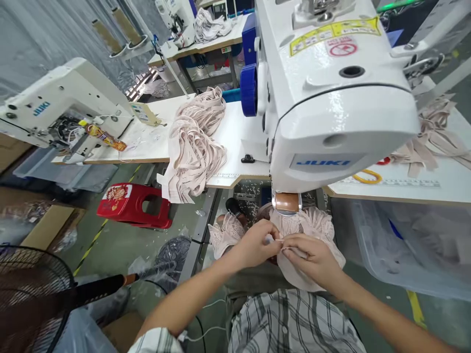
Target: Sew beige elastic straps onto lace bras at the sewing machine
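Note:
My left hand (259,241) and my right hand (312,255) meet over my lap, below the sewing machine head (346,127). Fingers of both are closed in a pinch. A pale pink lace garment (300,275) hangs from the right hand and spreads over my lap, its ruffled lace lying behind the hands. Between the fingertips runs a thin light strip of it, pinched by the left hand too; the exact grip is partly hidden. To the left of the hands, another bit of pink lace (226,236) drapes over my leg.
On the table left of the machine lies a heap of pink straps (195,142); more straps (423,132) lie at right near yellow-handled scissors (368,176). A red stool (134,206), a fan (33,299) and a clear plastic bin (415,255) stand around me.

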Motion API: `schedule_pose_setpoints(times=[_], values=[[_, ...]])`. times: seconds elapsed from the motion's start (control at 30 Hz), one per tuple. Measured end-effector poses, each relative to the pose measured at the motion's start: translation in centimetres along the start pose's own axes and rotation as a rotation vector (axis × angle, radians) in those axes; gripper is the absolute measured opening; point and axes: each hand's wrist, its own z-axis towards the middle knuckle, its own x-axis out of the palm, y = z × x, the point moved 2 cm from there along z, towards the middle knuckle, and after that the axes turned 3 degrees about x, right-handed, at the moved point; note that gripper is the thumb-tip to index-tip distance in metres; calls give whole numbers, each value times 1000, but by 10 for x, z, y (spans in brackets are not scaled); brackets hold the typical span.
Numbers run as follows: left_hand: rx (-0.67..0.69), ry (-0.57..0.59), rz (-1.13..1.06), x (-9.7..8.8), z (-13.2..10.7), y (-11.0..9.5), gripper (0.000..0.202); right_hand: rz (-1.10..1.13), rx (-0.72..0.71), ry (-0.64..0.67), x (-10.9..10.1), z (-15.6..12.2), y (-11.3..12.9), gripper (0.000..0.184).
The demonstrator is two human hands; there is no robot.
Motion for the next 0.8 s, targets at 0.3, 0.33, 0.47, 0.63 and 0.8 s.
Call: schedule_pose_setpoints(times=[0.3,0.33,0.47,0.63,0.8], values=[[222,-426,-90,17,-10,-2,14,30,28,-86,-12,5,17,14],[237,-429,-33,16,-10,-3,15,16,27,-82,-12,5,17,14],[242,-356,76,8,-10,-2,13,-5,63,-49,-12,2,16,17],[257,-267,100,3,-10,-4,14,-38,44,-32,-13,1,16,14],[371,-357,321,6,-7,-5,20,1,77,-55,-11,-1,13,14]])
